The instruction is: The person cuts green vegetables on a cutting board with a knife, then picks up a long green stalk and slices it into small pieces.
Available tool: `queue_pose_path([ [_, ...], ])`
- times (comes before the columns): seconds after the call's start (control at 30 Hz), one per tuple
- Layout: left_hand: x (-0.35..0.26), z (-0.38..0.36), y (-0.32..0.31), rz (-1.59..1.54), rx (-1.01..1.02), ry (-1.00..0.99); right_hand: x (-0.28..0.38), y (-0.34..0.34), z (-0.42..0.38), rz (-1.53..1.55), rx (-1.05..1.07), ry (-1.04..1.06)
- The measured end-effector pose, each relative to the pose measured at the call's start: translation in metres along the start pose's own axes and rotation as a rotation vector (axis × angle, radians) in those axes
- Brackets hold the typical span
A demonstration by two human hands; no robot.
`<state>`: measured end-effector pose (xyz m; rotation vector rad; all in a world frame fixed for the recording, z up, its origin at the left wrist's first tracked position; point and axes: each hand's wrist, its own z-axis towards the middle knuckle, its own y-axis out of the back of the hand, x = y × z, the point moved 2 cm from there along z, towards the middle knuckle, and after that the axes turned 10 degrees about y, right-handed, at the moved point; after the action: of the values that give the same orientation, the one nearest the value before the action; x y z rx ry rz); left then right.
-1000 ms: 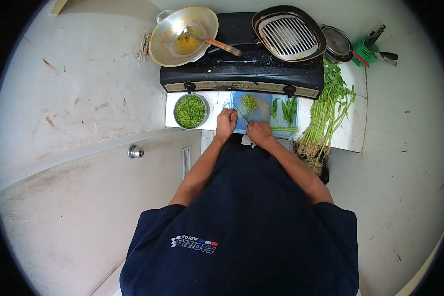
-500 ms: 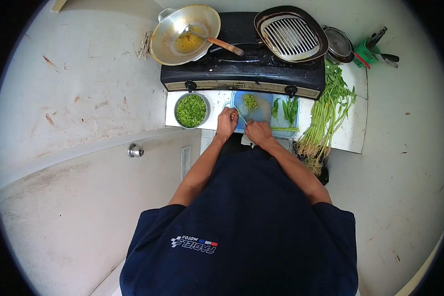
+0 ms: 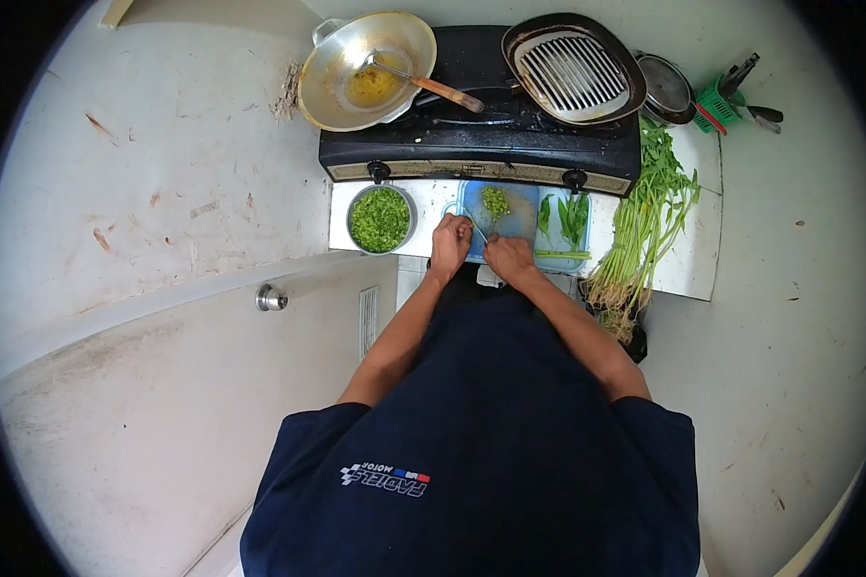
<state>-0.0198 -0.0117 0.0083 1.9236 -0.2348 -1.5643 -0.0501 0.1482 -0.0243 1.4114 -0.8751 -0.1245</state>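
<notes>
My right hand (image 3: 508, 258) is closed around a knife (image 3: 477, 228), whose thin blade points up and left across the blue cutting board (image 3: 520, 231). My left hand (image 3: 450, 244) is closed at the board's left edge, close to the blade tip. What its fingers pinch is too small to make out. Above the blade lies a small heap of chopped green stems (image 3: 496, 201). On the board's right side rest green leaves (image 3: 573, 219) and a few cut stalks (image 3: 562, 255). Left of the board stands a round bowl (image 3: 413, 219) full of chopped greens (image 3: 379, 219).
Behind the board is a black gas stove (image 3: 471, 144) bearing a wok (image 3: 319, 87) with a wooden-handled ladle (image 3: 447, 94) and a grill pan (image 3: 635, 72). Rooted leafy stalks (image 3: 649, 221) hang over the counter's front edge. A lidded pot (image 3: 666, 87) and green utensil basket (image 3: 714, 104) stand back right.
The whole view has shifted slightly, with everything a little further right and down. Both hands stay at the board, with the knife still in the right one.
</notes>
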Motion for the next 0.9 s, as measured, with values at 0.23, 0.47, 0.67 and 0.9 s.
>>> queue_pose_path([
  [0.23,0.003,0.002,-0.002,0.019,-0.023,-0.018,0.0,0.006,-0.014,0.023,0.018,-0.031],
  [0.47,0.009,0.003,-0.004,-0.015,-0.015,-0.018,0.005,0.019,-0.002,0.045,0.012,-0.033],
  [0.67,0.001,0.001,0.0,-0.03,-0.013,-0.04,0.009,0.019,-0.006,0.02,0.008,-0.027],
  [0.9,0.0,0.0,0.0,0.031,-0.018,-0.01,0.004,0.008,0.008,0.033,-0.008,-0.007],
])
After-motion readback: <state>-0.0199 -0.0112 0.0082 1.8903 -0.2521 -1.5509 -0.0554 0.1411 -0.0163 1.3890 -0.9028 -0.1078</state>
